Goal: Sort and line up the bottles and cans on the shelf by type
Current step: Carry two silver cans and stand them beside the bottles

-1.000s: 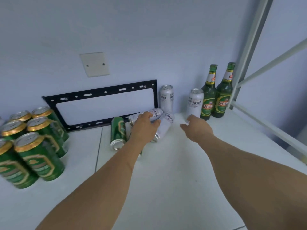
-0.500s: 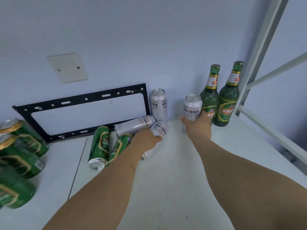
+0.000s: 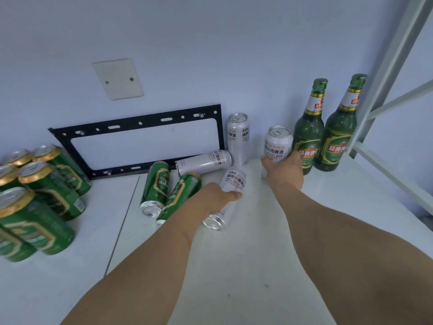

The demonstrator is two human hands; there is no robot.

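Head view, left hand gripping toppled white can, right hand gripping upright white can

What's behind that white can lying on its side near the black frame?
Behind the lying white can stands an upright white can, next to the black frame that leans on the wall. The lying can hides the upright can's base.

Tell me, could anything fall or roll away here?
Maybe. The left hand grips a lying white can beside two lying green cans; lifting it could bump them and set them rolling. The right hand holds an upright white can close to two glass bottles; a careless shove might tip one.
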